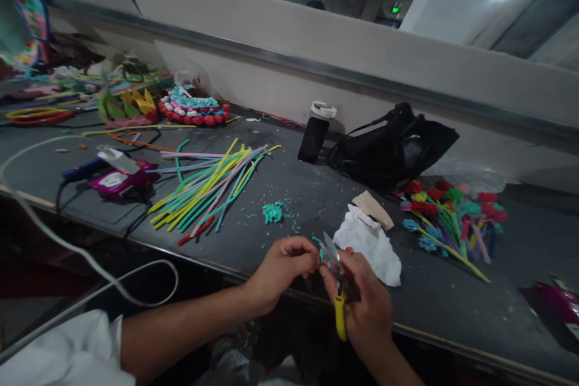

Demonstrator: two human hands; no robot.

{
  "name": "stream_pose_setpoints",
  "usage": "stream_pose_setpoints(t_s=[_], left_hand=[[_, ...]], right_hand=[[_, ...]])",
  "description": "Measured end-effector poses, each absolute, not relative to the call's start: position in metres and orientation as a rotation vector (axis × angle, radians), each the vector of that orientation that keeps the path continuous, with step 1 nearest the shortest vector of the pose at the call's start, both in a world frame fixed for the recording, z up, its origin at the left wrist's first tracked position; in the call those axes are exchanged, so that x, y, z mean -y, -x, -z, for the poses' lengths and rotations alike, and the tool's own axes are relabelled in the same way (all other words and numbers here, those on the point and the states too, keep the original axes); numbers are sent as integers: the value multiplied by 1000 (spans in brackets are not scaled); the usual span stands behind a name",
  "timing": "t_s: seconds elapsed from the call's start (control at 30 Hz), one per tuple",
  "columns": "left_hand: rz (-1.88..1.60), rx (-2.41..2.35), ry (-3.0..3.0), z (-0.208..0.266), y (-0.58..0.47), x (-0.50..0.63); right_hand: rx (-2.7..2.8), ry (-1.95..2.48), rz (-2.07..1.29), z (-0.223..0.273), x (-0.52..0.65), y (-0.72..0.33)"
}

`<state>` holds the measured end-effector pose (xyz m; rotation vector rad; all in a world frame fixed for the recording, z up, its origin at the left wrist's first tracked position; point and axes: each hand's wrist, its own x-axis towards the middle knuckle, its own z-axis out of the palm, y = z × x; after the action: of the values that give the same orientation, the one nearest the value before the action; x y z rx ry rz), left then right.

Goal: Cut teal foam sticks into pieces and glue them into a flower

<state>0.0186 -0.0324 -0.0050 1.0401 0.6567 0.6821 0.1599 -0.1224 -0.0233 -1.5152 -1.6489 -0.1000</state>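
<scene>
My left hand [289, 265] is closed in a pinch at the table's front edge, fingertips on a small teal piece [321, 253] that mostly hides behind them. In my right hand [368, 301] is a pair of scissors [333, 259] with a yellow handle, blades pointing up and apart, right beside the teal piece. Just beyond the hands lies a small heap of teal clippings [272, 212], with more bits scattered around it. Crumpled white paper [368, 244] rests behind my right hand.
Long coloured foam-like sticks [212, 187] fan out at left, near a purple glue-gun-like device [120, 181]. A dark bottle with a white lid [314, 132] and a black bag [389, 148] stand along the wall. Bundled craft flowers [452, 217] lie at right. A white cable [76, 238] hangs at left.
</scene>
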Motion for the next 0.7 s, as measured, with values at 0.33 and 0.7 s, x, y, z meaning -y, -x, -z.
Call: stream_pose_setpoints(t_s=[0.33,0.7], left_hand=[[-675,-685,-1127,3,-14,29],[-633,-673,-1094,5,-18,31]], right_hand=[[1748,1466,118,13,119,-159],[913,1455,-704,-5,111,-150]])
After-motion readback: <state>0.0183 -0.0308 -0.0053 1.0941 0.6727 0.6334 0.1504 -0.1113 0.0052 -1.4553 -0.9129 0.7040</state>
